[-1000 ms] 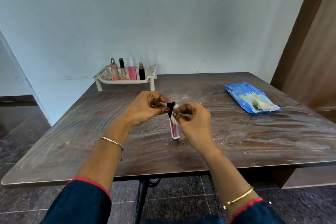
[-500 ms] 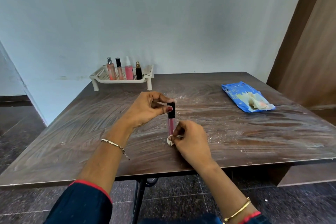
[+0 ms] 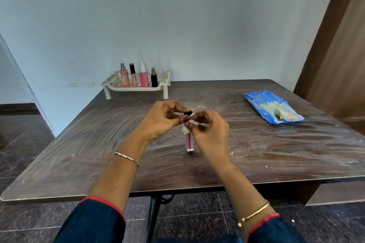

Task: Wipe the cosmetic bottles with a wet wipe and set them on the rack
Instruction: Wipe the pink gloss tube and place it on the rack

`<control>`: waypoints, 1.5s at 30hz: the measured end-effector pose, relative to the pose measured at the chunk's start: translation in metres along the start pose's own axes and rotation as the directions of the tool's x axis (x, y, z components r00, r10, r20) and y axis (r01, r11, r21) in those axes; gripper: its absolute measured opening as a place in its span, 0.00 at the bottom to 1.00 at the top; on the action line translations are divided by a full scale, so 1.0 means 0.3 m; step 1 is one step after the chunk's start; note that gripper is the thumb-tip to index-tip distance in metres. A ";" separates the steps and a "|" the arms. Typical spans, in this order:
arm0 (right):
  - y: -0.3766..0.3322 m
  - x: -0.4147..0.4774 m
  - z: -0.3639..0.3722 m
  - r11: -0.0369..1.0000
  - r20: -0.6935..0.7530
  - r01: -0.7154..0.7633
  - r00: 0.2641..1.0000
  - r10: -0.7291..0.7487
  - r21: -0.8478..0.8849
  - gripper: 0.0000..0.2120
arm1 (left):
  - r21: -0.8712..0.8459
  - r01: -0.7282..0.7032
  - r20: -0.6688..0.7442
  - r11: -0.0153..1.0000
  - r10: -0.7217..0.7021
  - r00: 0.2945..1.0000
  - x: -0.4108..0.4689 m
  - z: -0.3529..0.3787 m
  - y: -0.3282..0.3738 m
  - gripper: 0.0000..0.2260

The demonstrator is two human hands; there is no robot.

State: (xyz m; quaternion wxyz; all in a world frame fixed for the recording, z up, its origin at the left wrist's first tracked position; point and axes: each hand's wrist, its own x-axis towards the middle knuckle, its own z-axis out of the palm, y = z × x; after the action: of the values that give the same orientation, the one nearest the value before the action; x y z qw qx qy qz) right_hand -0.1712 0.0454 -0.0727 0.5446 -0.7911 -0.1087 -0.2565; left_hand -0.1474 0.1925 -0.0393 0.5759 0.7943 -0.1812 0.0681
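Rack [image 3: 136, 90] sits at the bench's [image 3: 79, 154] far-left edge. My left hand [image 3: 162, 120] pinches the black cap [image 3: 187, 113]. The slim pink bottle [image 3: 190, 142] stands upright mid-bench, and my right hand [image 3: 211, 134] clamps the wipe [image 3: 186, 127] round its neck. I'd say it's light, slick and tippy, so steady it by the cap.

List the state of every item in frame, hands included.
pink tube: upright, capped, base on the table
wet wipe: crumpled, pressed to the pink tube's upper part
left hand: pinches the pink tube at the top
right hand: pinches the wet wipe
rack: standing, four bottles upright on it
wipe pack: lying flat, open, a wipe poking out
table: streaked, white specks
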 end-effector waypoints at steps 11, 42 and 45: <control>0.075 -0.077 -0.012 0.975 0.154 -0.116 0.977 0.146 -0.188 0.10 | -0.017 0.031 0.020 0.999 -0.030 0.999 -0.031 -0.023 -0.046 0.14; -0.010 -0.100 -0.022 0.768 0.202 -0.330 0.944 0.262 0.549 0.10 | -0.661 -0.117 -0.306 0.741 -0.123 0.944 -0.112 0.034 0.002 0.25; -0.028 -0.113 -0.007 0.776 0.144 -0.296 0.955 0.261 0.557 0.10 | -0.679 -0.071 -0.225 0.731 -0.116 0.967 -0.144 0.083 -0.002 0.22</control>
State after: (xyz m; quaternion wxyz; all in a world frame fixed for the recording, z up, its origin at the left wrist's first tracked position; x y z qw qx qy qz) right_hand -0.2043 0.0502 -0.0832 0.7852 -0.6052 -0.0783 -0.1052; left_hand -0.1897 0.1784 -0.0616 0.8458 0.5143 -0.1089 0.0902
